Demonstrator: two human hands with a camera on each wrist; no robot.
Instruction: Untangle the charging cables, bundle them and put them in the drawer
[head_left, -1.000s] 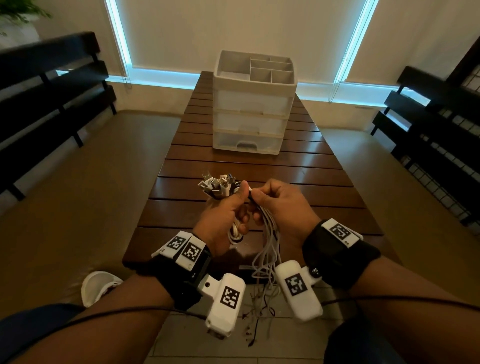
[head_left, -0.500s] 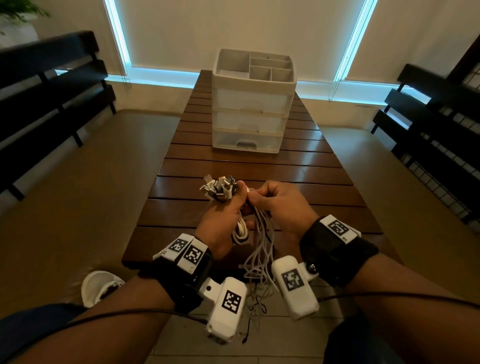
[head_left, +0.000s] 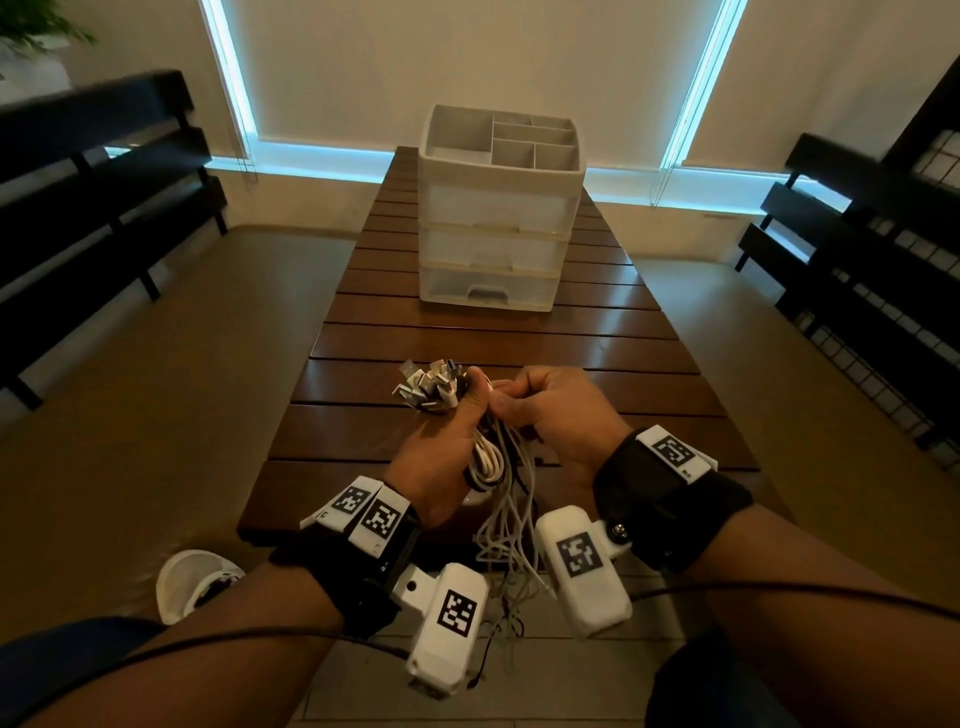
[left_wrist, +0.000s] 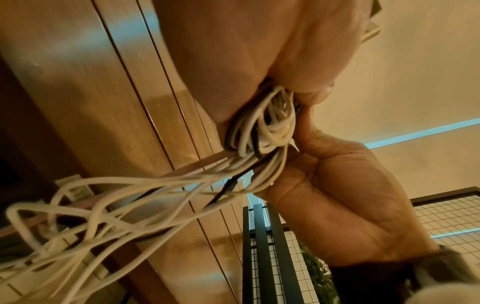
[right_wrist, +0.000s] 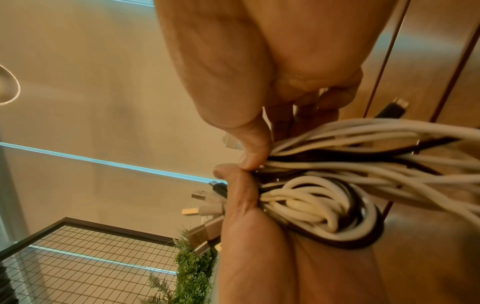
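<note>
So the charging cables (head_left: 488, 457) are held up in the air over the near end of the table (head_left: 467, 338), gripped by both hands at once. The left hand (head_left: 441, 457) is curled tight around the bunch, with the plug ends (head_left: 431, 387) fanned out above the thumb like a little bouquet, mostly white and silver connectors with a dark one or two mixed in. A coiled loop of thick white cable, with a black one wrapped around the outside, is tucked against the left palm, which is seen clearly in the right wrist view (right_wrist: 319, 207).

The right hand (head_left: 556, 415) is closed as well, thumb and fingertips pinched on the strands right next to the left thumb, so the two hands are touching or nearly so. From the left wrist view the right hand (left_wrist: 337, 195) is seen with its fingers folded over the white strands (left_wrist: 259, 131) where they leave the left fist.

Below the hands, the loose lengths are left dangling past the table edge between the two wrist cameras, a messy tangle of thin white cords with at least one black cord in it. Whether they reach the floor can't be told.

The drawer unit (head_left: 498, 218) is parked further up the table, well apart from the hands, three drawers stacked with a divided tray on top. All three drawers are shut. Dark slatted benches (head_left: 93, 171) are seen along both sides, and a white shoe (head_left: 195, 582) is visible on the floor at lower left.
</note>
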